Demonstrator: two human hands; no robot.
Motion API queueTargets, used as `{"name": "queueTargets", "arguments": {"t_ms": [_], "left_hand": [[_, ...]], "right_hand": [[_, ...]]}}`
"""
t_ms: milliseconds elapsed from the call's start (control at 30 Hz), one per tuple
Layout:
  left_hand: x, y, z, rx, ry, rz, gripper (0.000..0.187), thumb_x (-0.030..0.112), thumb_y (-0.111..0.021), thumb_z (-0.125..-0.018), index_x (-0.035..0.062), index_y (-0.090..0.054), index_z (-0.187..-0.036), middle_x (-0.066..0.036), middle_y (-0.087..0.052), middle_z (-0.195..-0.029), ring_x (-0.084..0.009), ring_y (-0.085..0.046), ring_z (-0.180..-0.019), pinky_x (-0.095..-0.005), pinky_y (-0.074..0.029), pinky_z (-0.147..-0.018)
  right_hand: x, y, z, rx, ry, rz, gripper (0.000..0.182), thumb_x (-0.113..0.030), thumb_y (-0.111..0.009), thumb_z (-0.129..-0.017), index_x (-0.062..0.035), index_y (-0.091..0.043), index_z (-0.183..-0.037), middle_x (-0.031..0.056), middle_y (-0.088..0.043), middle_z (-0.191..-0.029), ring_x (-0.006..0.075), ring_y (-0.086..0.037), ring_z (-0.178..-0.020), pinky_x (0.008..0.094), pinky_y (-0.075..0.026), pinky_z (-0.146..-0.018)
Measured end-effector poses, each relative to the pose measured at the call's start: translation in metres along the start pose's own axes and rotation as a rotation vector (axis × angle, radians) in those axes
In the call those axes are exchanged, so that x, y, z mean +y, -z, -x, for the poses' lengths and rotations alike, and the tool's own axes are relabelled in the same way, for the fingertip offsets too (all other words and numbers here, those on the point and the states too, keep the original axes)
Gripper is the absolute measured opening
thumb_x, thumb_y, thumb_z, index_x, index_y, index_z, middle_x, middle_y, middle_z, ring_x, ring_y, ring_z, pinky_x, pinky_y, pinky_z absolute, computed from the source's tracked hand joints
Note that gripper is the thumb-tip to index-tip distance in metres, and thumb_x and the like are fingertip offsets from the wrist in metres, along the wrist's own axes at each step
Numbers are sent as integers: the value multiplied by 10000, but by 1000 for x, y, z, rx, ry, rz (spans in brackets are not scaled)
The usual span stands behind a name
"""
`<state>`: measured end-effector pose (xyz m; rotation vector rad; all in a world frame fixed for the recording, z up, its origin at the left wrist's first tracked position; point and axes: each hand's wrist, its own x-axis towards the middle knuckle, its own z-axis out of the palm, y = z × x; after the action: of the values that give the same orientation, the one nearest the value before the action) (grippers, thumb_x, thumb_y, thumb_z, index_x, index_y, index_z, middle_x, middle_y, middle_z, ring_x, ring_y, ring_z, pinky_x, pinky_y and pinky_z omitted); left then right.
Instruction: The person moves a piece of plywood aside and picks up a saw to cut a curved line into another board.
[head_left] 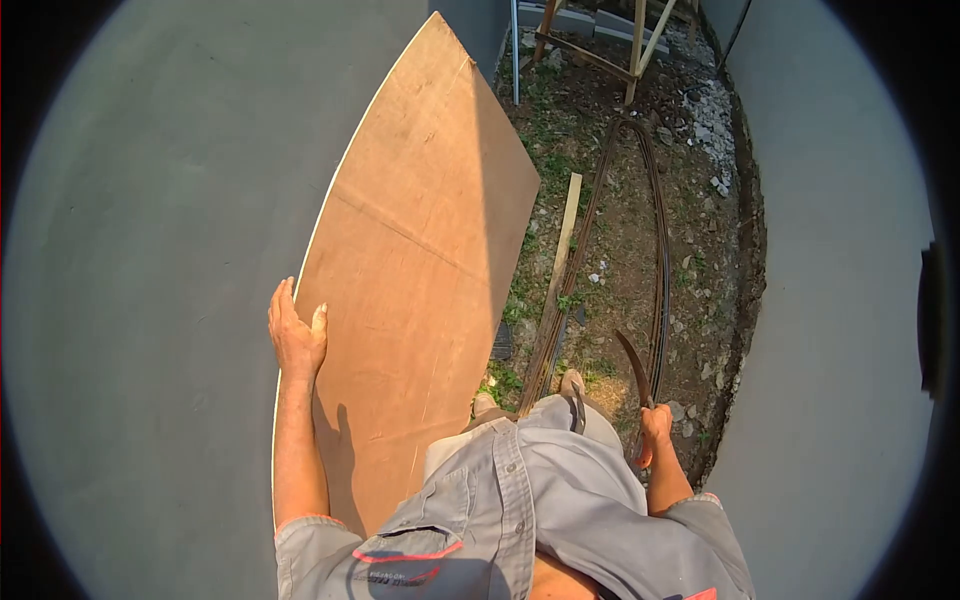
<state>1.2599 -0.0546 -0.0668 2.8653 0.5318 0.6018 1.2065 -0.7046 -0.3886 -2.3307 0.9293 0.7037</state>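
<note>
With the hands well apart, the left [298, 338] grips the long edge of a plywood sheet [410, 260] beside the grey wall [150, 250], likely stiff, unwieldy and best held by its edges, while the right [657, 425] holds a curved-bladed tool [634, 362].

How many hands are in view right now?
2. The left hand is at the long outer edge of the wooden board; the right hand is away from the board, around the handle of a curved blade.
</note>
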Motion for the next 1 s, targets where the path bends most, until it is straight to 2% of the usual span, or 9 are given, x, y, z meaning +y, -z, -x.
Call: {"name": "queueTargets", "arguments": {"t_ms": [100,200,267,333,433,533,600,800,1000], "left_hand": [[-23,-1,-22,-205,146,114,718,201,-757,-905,4,-423,-1509,-240,-567,-1446,-406,-542,-1333,-469,-454,-1105],[-30,2,-41,-406,232,143,728,232,-760,-906,0,-423,-1507,-254,-585,-1428,-404,-569,-1316,-469,-470,-1093],[-25,5,-57,-541,241,133,735,266,-762,-905,-2,-427,-1502,-269,-610,-1392,-399,-595,-1295,-477,-484,-1082],[-26,-5,-76,-529,177,138,739,281,-764,-903,-3,-431,-1498,-271,-623,-1371,-400,-605,-1281,-479,-491,-1072],[-18,-27,-112,-512,124,168,750,306,-768,-895,-3,-436,-1493,-274,-640,-1342,-397,-618,-1264,-478,-501,-1058],[-9,-56,-146,-461,102,187,739,316,-776,-885,-4,-458,-1471,-272,-650,-1324,-393,-627,-1251,-471,-510,-1045],[-1,-76,-168,-420,63,177,720,317,-780,-880,-7,-478,-1448,-270,-655,-1315,-392,-634,-1241,-469,-515,-1035],[3,-111,-228,-695,185,413,596,250,-796,-877,-32,-542,-1337,-182,-693,-1210,-293,-664,-1112,-461,-543,-942],[-2,-137,-255,-749,93,743,428,98,-730,-919,-47,-580,-1293,-153,-719,-1119,-247,-703,-956,-407,-585,-801]], "right_hand": [[-9,-10,68,-102,-225,-173,403,-246,-745,-856,72,-697,-1099,303,-714,-1131,443,-690,-1097,465,-546,-941],[40,-65,79,107,-111,14,402,-262,-738,-863,63,-689,-1095,309,-704,-1143,437,-679,-1120,458,-536,-958],[47,-76,98,-1,-197,-84,465,-280,-731,-871,59,-669,-1184,312,-693,-1175,433,-660,-1164,455,-514,-998],[59,-104,100,297,-44,-34,455,-270,-767,-842,67,-678,-1135,258,-744,-991,396,-731,-938,450,-569,-856],[57,-119,87,292,140,-74,519,-240,-748,-871,39,-627,-1292,182,-730,-900,334,-720,-777,426,-577,-713],[-61,-58,158,12,34,-701,523,-208,-716,-916,4,-581,-1374,76,-643,-785,199,-630,-609,358,-525,-565],[-108,-48,175,37,280,-852,469,-184,-669,-970,-31,-572,-1403,5,-544,-736,96,-527,-547,293,-461,-503],[-218,-43,190,-124,445,-846,488,-159,-605,-1021,-71,-504,-1490,-9,-544,-716,88,-517,-512,291,-450,-471],[-329,-66,185,-363,512,-1027,564,-98,-538,-1027,-121,-411,-1576,-1,-542,-743,82,-534,-556,278,-495,-514]]}}
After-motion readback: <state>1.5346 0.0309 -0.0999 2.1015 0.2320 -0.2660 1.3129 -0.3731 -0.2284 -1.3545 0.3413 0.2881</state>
